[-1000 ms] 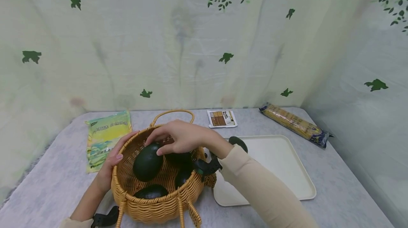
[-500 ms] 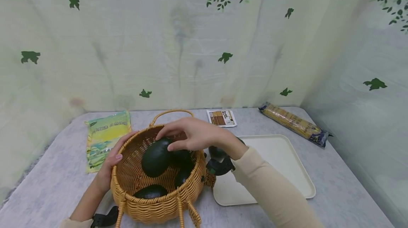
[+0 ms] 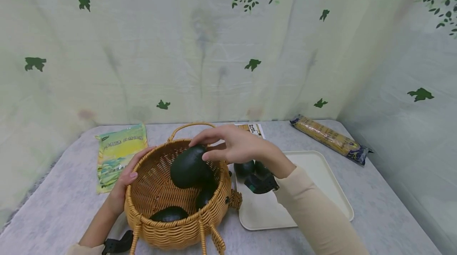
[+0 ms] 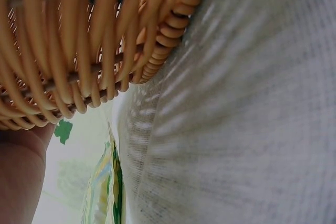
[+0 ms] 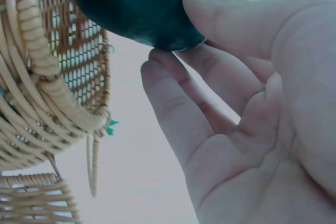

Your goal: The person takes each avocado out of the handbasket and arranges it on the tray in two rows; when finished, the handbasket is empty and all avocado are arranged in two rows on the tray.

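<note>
A dark green avocado (image 3: 188, 169) is pinched at its upper end between the thumb and fingers of my right hand (image 3: 233, 144), over the right part of a round wicker basket (image 3: 168, 233). In the right wrist view, the same avocado (image 5: 131, 6) hangs from the fingertips beside the basket's rim. Another avocado (image 3: 169, 214) lies low in the basket near its front, and one more (image 3: 206, 196) lies against the right wall. My left hand (image 3: 125, 177) rests along the basket's left outer side, its fingers stretched along the wall and the thumb at the rim.
Right of the basket is a cream tray (image 3: 307, 191) with dark avocados (image 3: 244, 169) at its left, partly behind my right wrist. A yellow-green packet (image 3: 123, 154) lies left, a small white-and-brown packet (image 3: 255, 129) at the back, and a long gold-and-blue package (image 3: 328, 139) back right.
My right hand has lifted the avocado and carried it rightward and up inside the basket, toward its right rim. The left hand and the basket have stayed in place.
</note>
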Demonstrator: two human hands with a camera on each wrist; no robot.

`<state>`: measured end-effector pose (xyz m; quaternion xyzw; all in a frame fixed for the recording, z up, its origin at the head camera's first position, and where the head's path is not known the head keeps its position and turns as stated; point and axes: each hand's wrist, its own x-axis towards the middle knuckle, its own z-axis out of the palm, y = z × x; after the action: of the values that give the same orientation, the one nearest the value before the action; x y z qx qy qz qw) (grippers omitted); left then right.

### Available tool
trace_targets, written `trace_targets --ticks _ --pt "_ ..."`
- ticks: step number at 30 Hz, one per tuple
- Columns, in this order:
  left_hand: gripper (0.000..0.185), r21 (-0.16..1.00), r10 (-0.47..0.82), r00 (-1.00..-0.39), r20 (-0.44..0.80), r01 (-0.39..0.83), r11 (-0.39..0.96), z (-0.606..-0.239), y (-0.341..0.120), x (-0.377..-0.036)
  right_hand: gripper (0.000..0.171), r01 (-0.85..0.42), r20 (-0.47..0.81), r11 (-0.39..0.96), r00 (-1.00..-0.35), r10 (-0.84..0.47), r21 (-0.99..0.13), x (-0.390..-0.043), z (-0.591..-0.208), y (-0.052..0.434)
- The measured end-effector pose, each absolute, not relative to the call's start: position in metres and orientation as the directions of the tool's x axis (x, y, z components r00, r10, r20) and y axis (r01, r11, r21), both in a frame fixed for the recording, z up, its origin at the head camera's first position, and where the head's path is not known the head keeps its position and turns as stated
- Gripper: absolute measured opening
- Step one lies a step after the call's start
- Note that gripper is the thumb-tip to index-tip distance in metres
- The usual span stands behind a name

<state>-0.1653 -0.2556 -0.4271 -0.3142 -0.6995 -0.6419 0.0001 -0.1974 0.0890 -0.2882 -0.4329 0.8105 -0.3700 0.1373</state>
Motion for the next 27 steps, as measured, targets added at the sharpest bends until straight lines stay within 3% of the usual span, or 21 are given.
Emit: trace_targets --ticks 10,18,27 --pt "0.064 0.899 0.443 -0.800 0.404 0.436 -0.033 -0.428 -0.256 -0.165 0.037 -0.597 0.167 0.324 -0.621 -0.766 -0.734 -0.195 -0.285 0.115" --pt "0.064 0.898 0.442 -0.798 0.409 0.438 -0.040 -0.426 -0.256 -0.164 0.038 -0.496 0.172 0.231 -0.640 -0.749 -0.837 -0.191 -0.286 0.132" --pt "0.064 0.900 0.439 -0.804 0.401 0.435 -0.026 -0.426 -0.255 -0.165 0.035 -0.476 0.203 0.246 -0.709 -0.676 -0.844 -0.183 -0.293 0.154"
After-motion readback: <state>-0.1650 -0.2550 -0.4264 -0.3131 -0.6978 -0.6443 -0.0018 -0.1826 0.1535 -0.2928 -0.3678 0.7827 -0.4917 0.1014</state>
